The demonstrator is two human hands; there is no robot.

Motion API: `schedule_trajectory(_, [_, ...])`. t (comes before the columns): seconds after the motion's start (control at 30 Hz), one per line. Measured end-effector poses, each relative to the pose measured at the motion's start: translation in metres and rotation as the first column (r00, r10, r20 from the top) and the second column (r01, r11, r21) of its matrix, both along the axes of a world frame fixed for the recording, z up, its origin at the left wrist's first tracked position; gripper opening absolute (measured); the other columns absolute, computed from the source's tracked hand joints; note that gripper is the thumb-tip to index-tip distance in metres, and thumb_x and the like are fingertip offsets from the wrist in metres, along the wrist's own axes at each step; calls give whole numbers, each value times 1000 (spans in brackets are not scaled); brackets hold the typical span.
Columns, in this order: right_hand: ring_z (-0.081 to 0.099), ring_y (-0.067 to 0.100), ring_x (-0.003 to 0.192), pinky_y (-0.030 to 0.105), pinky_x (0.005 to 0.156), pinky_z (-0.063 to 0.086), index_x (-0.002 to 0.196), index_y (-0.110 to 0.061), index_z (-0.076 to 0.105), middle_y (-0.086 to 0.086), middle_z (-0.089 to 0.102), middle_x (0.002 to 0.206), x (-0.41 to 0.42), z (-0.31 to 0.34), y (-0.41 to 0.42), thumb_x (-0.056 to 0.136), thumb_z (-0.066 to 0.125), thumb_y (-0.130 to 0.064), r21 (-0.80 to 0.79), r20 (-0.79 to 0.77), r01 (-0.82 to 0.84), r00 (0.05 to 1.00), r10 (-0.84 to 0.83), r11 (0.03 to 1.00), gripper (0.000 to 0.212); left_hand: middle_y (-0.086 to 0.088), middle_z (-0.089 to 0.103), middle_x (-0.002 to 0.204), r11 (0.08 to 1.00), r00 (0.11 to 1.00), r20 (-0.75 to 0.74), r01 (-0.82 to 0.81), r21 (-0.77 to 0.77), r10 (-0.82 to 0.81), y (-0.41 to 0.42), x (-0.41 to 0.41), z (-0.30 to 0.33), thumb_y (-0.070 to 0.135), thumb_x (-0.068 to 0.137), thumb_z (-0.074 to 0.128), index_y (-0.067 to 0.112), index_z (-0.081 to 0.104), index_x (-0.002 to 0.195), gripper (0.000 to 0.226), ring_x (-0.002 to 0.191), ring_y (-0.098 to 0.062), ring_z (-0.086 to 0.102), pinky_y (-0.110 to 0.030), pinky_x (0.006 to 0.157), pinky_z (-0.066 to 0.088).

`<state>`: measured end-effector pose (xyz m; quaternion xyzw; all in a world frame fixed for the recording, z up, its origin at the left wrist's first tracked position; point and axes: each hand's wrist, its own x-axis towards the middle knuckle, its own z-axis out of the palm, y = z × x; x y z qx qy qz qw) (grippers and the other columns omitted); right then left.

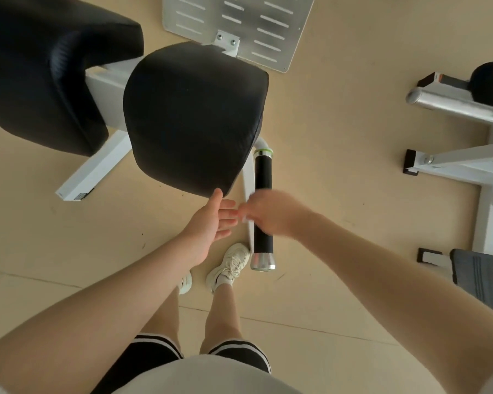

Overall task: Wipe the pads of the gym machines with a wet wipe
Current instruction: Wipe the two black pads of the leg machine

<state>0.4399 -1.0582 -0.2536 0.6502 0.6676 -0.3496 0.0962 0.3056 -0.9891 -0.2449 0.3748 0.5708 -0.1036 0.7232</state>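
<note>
A large black seat pad [194,118] fills the middle of the head view, and a second black pad [40,72] lies at the upper left on the same white frame. My left hand [211,226] is just below the seat pad's near edge, palm open, fingers spread, thumb tip touching the pad's rim. My right hand [271,214] is blurred, hovering over a black foam handle [263,172], its curled fingertips meeting my left fingertips. A small whitish bit shows between the fingertips. I cannot tell whether it is a wipe.
A slotted metal foot plate [239,21] sits beyond the seat. Another white machine frame [461,163] with a chrome bar stands at the right, a grey stepped part [484,277] below it. My shoes [231,265] stand on the beige floor beside the handle.
</note>
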Motion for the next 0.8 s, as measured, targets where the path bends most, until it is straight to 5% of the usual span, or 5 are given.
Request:
schedule_trajectory(0.27, [54, 13, 74, 22, 72, 40, 99, -17, 68, -8, 63, 81, -49, 67, -48, 92, 43, -9, -174, -317, 474, 803, -505, 863, 27, -1, 64, 103, 972, 972, 74, 217, 88, -223, 14, -7, 45, 40, 100, 26, 18, 56, 109, 38, 96, -16, 60, -35, 91, 44])
schedule_trajectory(0.37, [60, 21, 75, 27, 75, 44, 81, -25, 68, -2, 69, 85, -49, 87, -68, 87, 45, -1, -166, -502, 916, 239, -831, 364, 34, -1, 65, 96, 934, 932, 116, 326, 145, -343, 9, 1, 73, 29, 98, 38, 19, 57, 103, 22, 88, -14, 60, -30, 81, 45])
schedule_trajectory(0.47, [57, 19, 84, 38, 80, 50, 81, -23, 67, 5, 66, 94, -49, 115, -98, 89, 43, 3, -278, -590, 961, -176, -788, -7, 36, -1, 64, 97, 837, 817, 205, 491, 240, -539, -14, 17, 100, 21, 97, 41, 22, 60, 101, 20, 89, -15, 60, -26, 79, 44])
schedule_trajectory(0.57, [60, 15, 80, 25, 67, 58, 92, -12, 64, 6, 62, 94, -49, 142, -131, 95, 43, -2, -406, -615, 882, -457, -643, -239, 24, 6, 62, 91, 705, 646, 285, 624, 336, -708, -50, 37, 127, 25, 97, 44, 26, 59, 94, 16, 83, -12, 60, -26, 78, 43])
schedule_trajectory(0.8, [61, 14, 65, 25, 55, 56, 101, -2, 61, 3, 60, 77, 13, 183, -234, 97, 44, -10, -342, -600, 842, -538, -592, -418, 19, 2, 60, 71, 492, 405, 279, 709, 505, -871, -149, 114, 156, 15, 89, 59, 18, 56, 80, 10, 63, -8, 54, -20, 62, 39])
